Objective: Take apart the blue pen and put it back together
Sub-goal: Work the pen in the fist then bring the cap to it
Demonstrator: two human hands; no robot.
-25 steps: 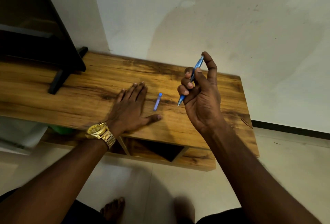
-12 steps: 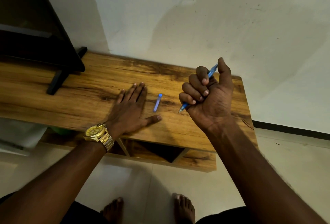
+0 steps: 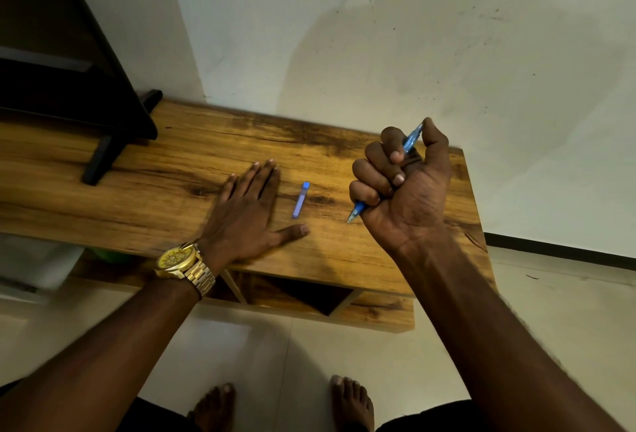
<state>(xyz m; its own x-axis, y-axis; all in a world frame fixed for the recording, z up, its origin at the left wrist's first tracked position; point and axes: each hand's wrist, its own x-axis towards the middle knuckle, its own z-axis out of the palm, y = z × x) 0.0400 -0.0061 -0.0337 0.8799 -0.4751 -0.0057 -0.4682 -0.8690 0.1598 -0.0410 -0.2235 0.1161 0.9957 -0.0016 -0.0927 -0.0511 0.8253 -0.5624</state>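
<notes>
Right hand clenched in a fist around the blue pen, which runs slantwise through the grip: the upper end juts out beside the thumb, the tip pokes out below the little finger, pointing down toward the wooden table without clearly touching it. Left hand lies flat and empty on the tabletop, palm down, fingers together pointing away, thumb spread out to the side. A black stand rests on the far left of the table, against a pale wall. Two bare feet show on the light floor below. A gold wristwatch sits on the left wrist. Between the two hands, a small blue pen cap lies loose on the wood, just beyond the left thumb.
</notes>
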